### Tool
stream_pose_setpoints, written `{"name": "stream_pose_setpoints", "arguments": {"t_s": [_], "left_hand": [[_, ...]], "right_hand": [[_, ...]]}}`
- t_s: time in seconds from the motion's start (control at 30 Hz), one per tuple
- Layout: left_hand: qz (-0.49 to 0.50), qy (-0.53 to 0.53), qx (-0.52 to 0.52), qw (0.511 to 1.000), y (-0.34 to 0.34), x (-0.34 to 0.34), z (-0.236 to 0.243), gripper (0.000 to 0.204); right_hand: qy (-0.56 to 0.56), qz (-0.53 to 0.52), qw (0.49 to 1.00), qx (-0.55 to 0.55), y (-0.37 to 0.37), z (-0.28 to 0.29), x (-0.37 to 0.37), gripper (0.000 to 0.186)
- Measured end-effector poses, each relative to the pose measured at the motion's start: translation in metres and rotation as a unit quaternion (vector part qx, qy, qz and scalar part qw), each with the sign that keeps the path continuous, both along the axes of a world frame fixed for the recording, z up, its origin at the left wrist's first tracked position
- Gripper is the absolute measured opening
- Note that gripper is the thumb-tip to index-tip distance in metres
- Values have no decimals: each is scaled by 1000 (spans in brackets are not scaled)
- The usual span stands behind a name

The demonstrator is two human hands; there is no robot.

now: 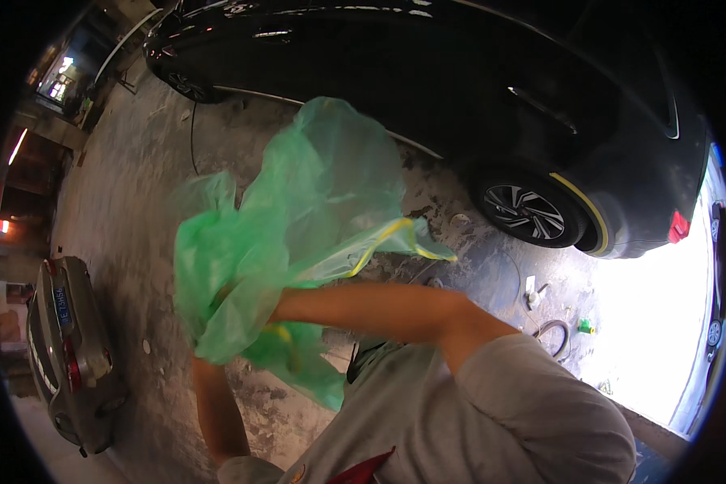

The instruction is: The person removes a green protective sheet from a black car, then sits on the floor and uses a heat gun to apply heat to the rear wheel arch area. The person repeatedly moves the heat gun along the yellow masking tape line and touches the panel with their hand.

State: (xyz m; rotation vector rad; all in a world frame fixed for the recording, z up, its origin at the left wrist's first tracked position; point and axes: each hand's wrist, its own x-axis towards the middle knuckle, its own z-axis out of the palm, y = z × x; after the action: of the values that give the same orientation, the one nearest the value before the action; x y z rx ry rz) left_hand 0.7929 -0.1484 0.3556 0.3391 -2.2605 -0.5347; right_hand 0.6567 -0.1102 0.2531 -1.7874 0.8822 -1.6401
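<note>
A large, thin, translucent green plastic sheet (250, 234) with a yellow tape edge (391, 234) is bunched up in the air in front of me. My right arm (363, 310) reaches across to the left, and my right hand (232, 297) is closed in the gathered folds, showing only dimly through the film. From below, my left forearm (211, 395) rises into the same bundle; the film covers my left hand, which appears to grip it from underneath. Fingers of both hands are mostly hidden. One part of the sheet billows up toward the black car (395, 89), and another hangs down beside my shirt.
Yellow tape (581, 198) lines the black car's rear wheel arch, above its wheel (524, 214). A second car (77, 355) stands at the left. On the stained concrete floor (129, 185) at right lie a hose (555, 335), a small tool (534, 297) and a green item (586, 326).
</note>
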Motion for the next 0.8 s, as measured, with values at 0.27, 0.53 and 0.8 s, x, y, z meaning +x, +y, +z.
{"name": "stream_pose_setpoints", "arguments": {"t_s": [0.27, 0.53, 0.8], "left_hand": [[171, 30, 334, 926, -10, 36, -10, 33], [211, 28, 464, 860, -46, -9, -57, 34], [318, 13, 397, 861, -56, 3, -40, 35]], "right_hand": [[-29, 51, 989, 133, 20, -1, -25, 29], [-268, 246, 861, 355, 2, -23, -80, 33], [371, -92, 856, 348, -56, 28, -98, 44]]}}
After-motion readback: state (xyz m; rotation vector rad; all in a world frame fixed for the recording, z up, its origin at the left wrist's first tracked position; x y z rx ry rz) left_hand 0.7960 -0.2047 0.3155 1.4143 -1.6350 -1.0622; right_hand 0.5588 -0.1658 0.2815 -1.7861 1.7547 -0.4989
